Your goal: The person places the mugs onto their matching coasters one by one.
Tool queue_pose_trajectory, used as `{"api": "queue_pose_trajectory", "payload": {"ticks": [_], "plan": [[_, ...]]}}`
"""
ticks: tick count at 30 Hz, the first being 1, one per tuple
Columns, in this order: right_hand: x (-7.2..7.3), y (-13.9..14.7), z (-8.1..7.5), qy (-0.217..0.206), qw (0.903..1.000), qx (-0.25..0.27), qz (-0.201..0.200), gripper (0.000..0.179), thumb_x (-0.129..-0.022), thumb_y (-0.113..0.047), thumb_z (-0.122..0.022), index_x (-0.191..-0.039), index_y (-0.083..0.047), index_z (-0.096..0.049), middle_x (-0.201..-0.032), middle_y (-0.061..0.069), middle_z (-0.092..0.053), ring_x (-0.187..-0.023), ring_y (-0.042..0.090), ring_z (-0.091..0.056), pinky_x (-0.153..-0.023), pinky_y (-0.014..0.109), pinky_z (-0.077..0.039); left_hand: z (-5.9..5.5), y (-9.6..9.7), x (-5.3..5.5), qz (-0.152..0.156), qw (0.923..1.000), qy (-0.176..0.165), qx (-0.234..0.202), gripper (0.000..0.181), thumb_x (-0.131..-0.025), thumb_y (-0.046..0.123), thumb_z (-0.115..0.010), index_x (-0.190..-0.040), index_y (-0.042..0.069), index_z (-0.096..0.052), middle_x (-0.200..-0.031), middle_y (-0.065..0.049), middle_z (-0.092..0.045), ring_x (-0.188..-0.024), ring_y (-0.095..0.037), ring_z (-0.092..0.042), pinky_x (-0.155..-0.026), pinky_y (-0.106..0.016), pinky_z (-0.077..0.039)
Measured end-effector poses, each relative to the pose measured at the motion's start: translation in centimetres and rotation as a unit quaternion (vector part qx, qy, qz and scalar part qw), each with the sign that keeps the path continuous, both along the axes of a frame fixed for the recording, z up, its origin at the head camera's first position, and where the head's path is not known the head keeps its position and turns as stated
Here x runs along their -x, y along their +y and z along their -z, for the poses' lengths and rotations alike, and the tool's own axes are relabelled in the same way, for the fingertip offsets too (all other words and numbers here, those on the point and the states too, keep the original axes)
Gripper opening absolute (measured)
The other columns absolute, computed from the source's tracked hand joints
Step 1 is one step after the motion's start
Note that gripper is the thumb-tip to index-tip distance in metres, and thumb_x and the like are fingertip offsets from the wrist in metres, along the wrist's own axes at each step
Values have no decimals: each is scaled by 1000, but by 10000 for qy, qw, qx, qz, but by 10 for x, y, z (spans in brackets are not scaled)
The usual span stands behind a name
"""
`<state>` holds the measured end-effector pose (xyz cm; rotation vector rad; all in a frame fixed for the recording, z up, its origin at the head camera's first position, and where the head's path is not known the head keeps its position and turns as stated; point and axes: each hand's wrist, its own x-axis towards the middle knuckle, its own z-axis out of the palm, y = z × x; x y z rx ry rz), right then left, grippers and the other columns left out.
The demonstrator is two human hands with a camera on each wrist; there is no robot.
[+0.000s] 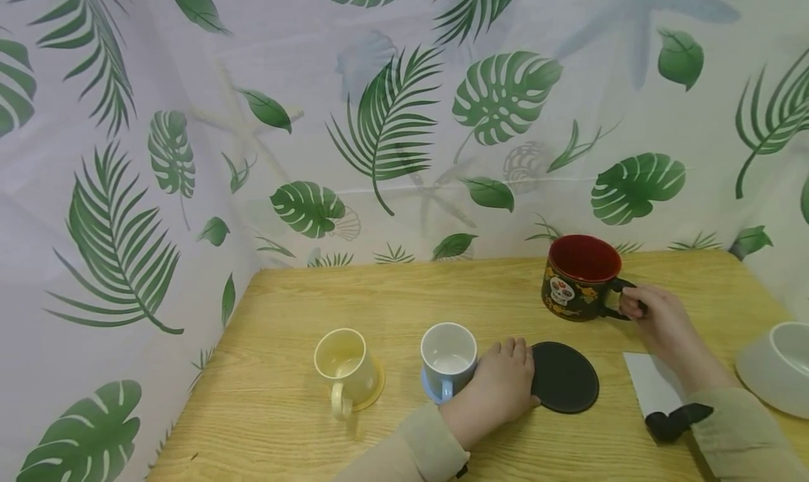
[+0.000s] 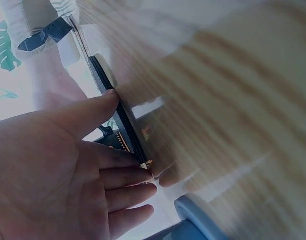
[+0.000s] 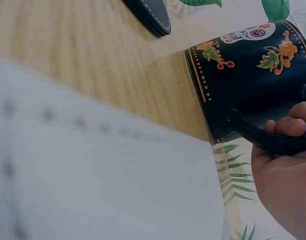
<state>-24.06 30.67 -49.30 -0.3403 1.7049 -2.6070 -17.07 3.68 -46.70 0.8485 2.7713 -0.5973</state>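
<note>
A black mug (image 1: pixel 574 285) with a red inside, a painted skull and flowers is at the back right. My right hand (image 1: pixel 660 320) grips its black handle (image 3: pixel 257 135), fingers curled round it. I cannot tell whether the mug's base touches the table. Nearer me lies a round black coaster (image 1: pixel 564 377) with stitching along its rim. My left hand (image 1: pixel 502 387) rests at the coaster's left side, thumb and fingertips touching its edge, fingers fairly straight. Just left of that hand, a white mug (image 1: pixel 449 348) stands on a light blue coaster (image 1: pixel 427 387).
Farther left, a yellow mug (image 1: pixel 350 369) stands on a yellow coaster (image 1: pixel 374 391). A white rounded vessel (image 1: pixel 774 369) is at the right edge. A white card (image 1: pixel 651 380) shows beside the right wrist, large and blurred in the right wrist view. Leaf-patterned cloth (image 1: pixel 404 116) surrounds the wooden table (image 1: pixel 265 412).
</note>
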Motion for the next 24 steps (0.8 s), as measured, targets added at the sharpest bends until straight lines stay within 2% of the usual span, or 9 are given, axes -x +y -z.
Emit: {"api": "queue_pose_trajectory", "payload": {"ticks": [8, 15, 18, 20, 24], "plan": [[0, 3, -1, -65, 9975, -668, -215, 45, -114, -4, -39, -69, -6, -42, -68, 8, -24, -69, 26, -19, -74, 37, -14, 3, 0, -1, -23, 10000, 57, 11, 80, -101, 72, -51, -166, 28, -37, -172, 11, -34, -159, -6, -34, -128, -22, -34], [3, 2, -2, -238, 9983, -497, -185, 47, -113, -2, -38, -68, -8, -50, -65, 6, -31, -66, 26, -20, -71, 36, -15, 4, -1, 0, 19, 10000, 67, 23, 79, -101, 72, -50, -166, 28, -37, -172, 10, -34, -159, -6, -35, -128, -22, -34], [2, -3, -2, -181, 9985, -511, 95, 49, -113, 0, -38, -64, -6, -42, -64, 6, -24, -64, 25, -17, -69, 36, -13, 3, -1, 0, 20, 10000, 80, 24, 79, -102, 72, -50, -166, 28, -36, -172, 11, -34, -158, -6, -35, -128, -22, -34], [1, -7, -3, -214, 9970, -600, 448, 49, -112, 0, -40, -63, -5, -38, -63, 7, -23, -63, 24, -17, -69, 37, -13, 4, -1, 0, 15, 9999, 90, 53, 79, -102, 72, -49, -166, 28, -36, -172, 11, -34, -158, -5, -35, -128, -21, -34], [-2, -13, -4, -459, 9829, -1326, 1191, 51, -111, -7, -49, -61, -7, -39, -57, 2, -29, -60, 22, -20, -67, 38, -14, 6, -1, 0, 15, 9999, 79, 75, 79, -102, 73, -49, -166, 29, -36, -172, 12, -34, -158, -5, -34, -128, -22, -33]]}}
